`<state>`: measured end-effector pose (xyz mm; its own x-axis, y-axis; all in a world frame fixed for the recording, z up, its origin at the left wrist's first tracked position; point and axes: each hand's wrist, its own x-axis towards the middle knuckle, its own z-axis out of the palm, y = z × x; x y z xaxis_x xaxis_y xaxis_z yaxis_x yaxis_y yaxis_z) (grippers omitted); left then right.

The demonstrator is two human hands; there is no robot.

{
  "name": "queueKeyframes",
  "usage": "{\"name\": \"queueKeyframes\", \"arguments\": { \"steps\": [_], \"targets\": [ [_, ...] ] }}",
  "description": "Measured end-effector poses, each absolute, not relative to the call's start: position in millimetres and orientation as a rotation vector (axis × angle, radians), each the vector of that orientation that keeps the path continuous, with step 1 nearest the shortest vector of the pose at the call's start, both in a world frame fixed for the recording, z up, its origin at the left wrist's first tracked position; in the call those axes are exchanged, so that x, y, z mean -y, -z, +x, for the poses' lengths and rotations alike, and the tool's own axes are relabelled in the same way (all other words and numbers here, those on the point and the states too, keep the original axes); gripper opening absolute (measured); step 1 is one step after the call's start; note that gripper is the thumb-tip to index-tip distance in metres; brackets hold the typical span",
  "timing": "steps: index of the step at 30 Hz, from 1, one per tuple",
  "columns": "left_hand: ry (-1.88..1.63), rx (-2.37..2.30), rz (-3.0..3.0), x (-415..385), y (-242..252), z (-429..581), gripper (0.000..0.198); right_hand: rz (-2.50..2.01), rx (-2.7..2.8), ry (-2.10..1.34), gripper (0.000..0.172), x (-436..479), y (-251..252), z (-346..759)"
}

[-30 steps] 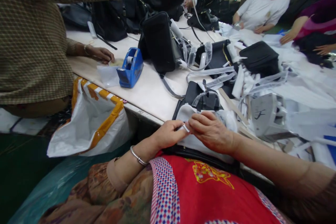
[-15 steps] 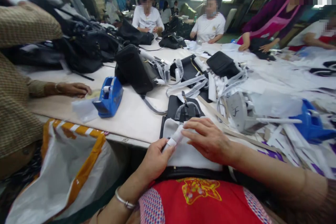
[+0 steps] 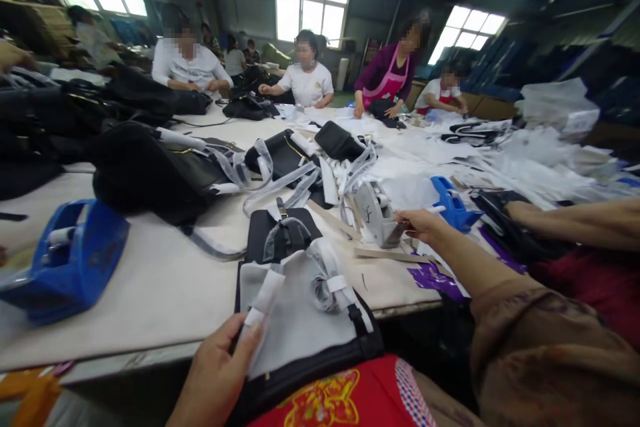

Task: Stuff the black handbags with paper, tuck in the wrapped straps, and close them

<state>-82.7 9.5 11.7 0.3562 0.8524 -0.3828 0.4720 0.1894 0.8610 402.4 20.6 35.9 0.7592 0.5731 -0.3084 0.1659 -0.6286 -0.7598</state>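
My left hand is closed around a strap rolled in white wrapping, at the left side of a black bag. The bag lies at the table edge against my red apron, with a pale grey panel facing up. On its right part rests a second strap, coiled in clear wrap with a white band. My right hand reaches to the grey tape dispenser; its fingers are pinched at the dispenser's front end. What lies between those fingertips is too small to see.
A blue tape dispenser stands on the left, another blue dispenser beyond my right hand. Black bags with wrapped straps and white scraps cover the table's middle. A co-worker's arm extends in from the right. Other people work across the table.
My right hand has left the wrapped strap and moved right to the grey dispenser. My left hand keeps hold of the strap. The view has turned to the right.
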Motion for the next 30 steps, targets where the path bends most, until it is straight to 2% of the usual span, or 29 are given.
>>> {"name": "queueKeyframes", "arguments": {
  "steps": [5,12,18,25,27,30],
  "targets": [
    [-0.367,-1.313,1.488,-11,-12,-83,0.054,-2.047,0.534,-0.724,0.013,-9,-37,405],
    [-0.388,-1.350,1.505,-13,-14,-83,0.051,-1.997,0.590,-0.652,0.024,34,-30,382],
    [-0.409,-1.341,1.526,-14,-12,-83,0.050,-2.154,0.681,-0.550,0.017,29,-12,379],
    [-0.531,-1.300,1.533,-1,-22,-80,0.037,-2.388,1.039,-0.331,0.012,41,-46,363],
    [-0.568,-1.298,1.562,0,-23,-79,0.031,-2.318,1.139,-0.304,0.026,44,-63,328],
    [-0.617,-1.307,1.627,1,-21,-79,0.026,-2.052,1.315,-0.607,0.038,43,-87,253]
  ]
}}
